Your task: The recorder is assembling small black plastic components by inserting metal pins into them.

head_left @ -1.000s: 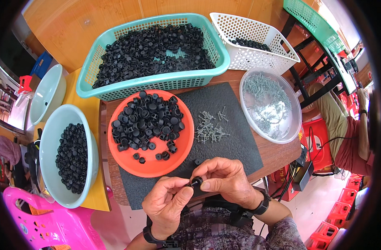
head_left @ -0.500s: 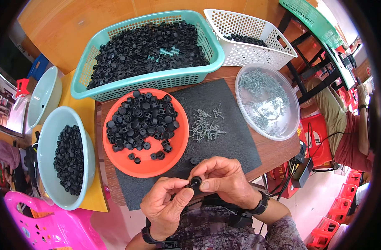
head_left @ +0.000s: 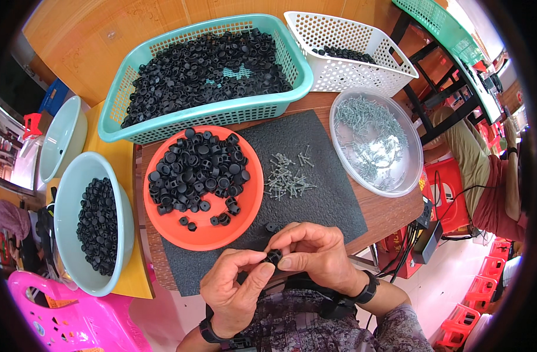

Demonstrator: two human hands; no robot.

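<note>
A small black round plastic part (head_left: 273,256) is pinched between the fingertips of my left hand (head_left: 239,284) and my right hand (head_left: 315,253), just off the near edge of a dark mat (head_left: 333,176). Both hands are closed on it, and the fingers hide much of it. Another black piece (head_left: 271,227) lies on the mat right beyond my fingers. Farther off, a loose pile of screws (head_left: 289,183) rests on the mat. To their left, an orange plate (head_left: 221,239) holds a heap of black plastic parts (head_left: 201,167).
A teal basket (head_left: 207,111) full of black parts stands at the back, beside a white basket (head_left: 362,75). On the right is a clear tub (head_left: 406,185) of screws. Pale basins (head_left: 124,217) stand at left by a pink chair (head_left: 80,317). A person (head_left: 494,182) sits far right.
The black part has tilted between my fingertips; the metal-looking bit that showed on it is now hard to see. My hands stay almost in place, and the view has shifted slightly.
</note>
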